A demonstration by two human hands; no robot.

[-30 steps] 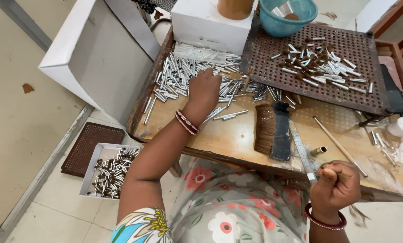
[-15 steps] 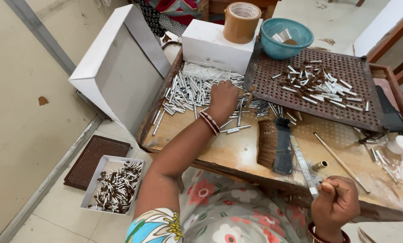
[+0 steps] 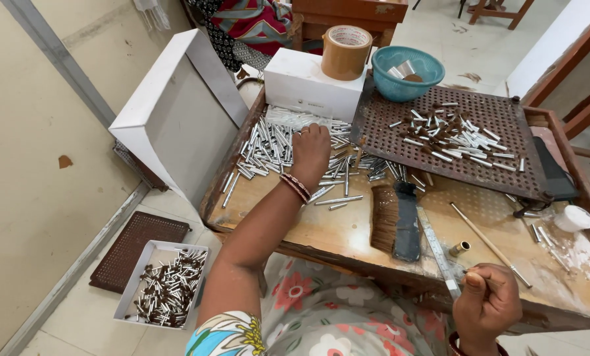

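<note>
Tubes [image 3: 275,145] lie heaped on the desk [image 3: 348,231]; left hand [image 3: 310,153] rests on them, fingers spread. Right hand [image 3: 489,304], near the ruler [image 3: 438,254], is closed, perhaps pinching something small.

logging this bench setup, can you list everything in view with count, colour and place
metal tubes: many, silver, heaped on bench left
perforated tray: one, brown, bench right, tubes on it
white box: one, behind the heap
tape roll: one, brown, on the box
bowl: one, teal, back
brush: one, dark, bench front
ruler: one, steel, beside brush
floor tray: one, white, holding tubes
left hand: on the heap
right hand: closed, bench edge
</note>
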